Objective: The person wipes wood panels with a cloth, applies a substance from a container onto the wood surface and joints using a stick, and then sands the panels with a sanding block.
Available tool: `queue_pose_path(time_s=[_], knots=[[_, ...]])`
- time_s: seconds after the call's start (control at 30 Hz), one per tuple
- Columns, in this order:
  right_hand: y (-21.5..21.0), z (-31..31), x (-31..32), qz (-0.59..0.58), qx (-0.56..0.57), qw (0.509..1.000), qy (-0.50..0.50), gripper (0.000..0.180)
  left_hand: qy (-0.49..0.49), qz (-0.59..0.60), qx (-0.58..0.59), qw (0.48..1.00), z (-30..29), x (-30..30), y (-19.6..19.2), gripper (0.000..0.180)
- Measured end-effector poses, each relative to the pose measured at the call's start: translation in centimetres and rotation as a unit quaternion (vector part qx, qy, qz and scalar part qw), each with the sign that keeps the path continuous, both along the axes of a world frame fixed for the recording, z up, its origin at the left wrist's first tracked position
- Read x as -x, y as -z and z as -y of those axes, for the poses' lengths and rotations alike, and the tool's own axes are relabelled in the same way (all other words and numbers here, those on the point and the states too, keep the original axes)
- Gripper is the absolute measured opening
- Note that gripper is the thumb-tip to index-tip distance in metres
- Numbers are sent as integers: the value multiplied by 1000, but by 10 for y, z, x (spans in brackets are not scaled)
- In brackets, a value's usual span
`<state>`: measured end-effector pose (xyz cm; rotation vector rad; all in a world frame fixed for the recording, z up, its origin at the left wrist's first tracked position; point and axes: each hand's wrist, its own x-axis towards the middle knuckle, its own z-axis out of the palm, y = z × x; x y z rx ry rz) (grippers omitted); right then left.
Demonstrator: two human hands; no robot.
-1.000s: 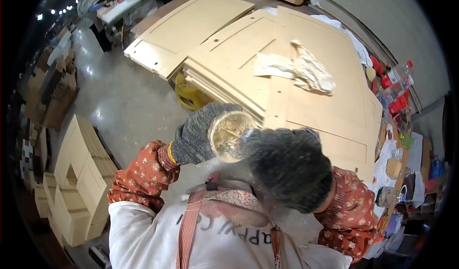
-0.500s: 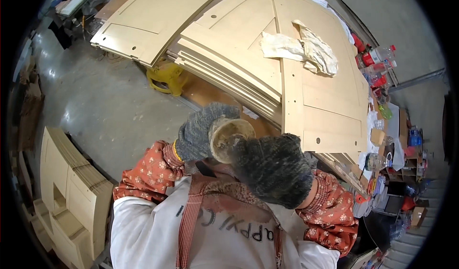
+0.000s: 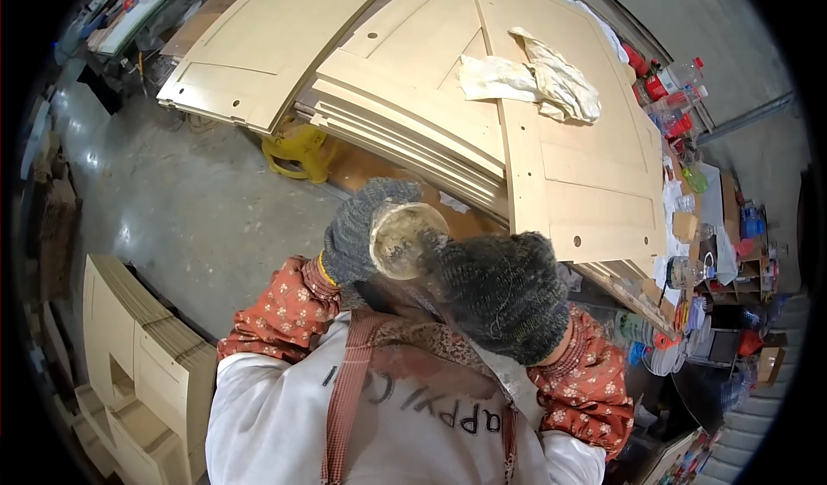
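Both my hands wear dark grey knitted gloves and are raised close in front of my chest. My left hand [image 3: 355, 231] is wrapped around a round clear jar [image 3: 405, 239], seen end-on with a cloudy, dirty bottom. My right hand [image 3: 504, 295] is closed against the jar's right side, partly covering it. What the right hand grips on the jar is hidden. I wear red flowered sleeves and a white apron with brown straps.
A stack of pale wooden door panels [image 3: 413, 97] lies ahead, with a crumpled white rag [image 3: 534, 76] on the top panel. A yellow canister [image 3: 297, 149] stands on the grey floor. More panels [image 3: 129, 356] are stacked at the left. Bottles and clutter [image 3: 689, 226] line the right.
The view has shifted so the panels sit higher and farther away. Both hands stay closed on the jar, still held near my chest.
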<state>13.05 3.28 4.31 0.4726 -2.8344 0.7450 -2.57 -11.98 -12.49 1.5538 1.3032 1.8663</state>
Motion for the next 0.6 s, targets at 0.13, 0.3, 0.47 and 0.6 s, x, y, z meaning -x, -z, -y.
queue_pose_path(time_s=[0.13, 0.3, 0.47, 0.6], knots=[[14, 12, 2, -94, -48, 994, 5, 31, 55, 187, -26, 980, 10, 2, -12, 52], [-8, 18, 15, -45, -62, 997, 4, 39, -142, -56, 80, 985, 25, 6, -14, 43], [10, 32, 22, -73, -42, 996, -2, 29, -201, -130, 55, 969, 27, 6, -16, 49], [5, 28, 25, -39, 3, 999, -12, 28, -243, -282, 61, 926, 35, 14, -35, 72]])
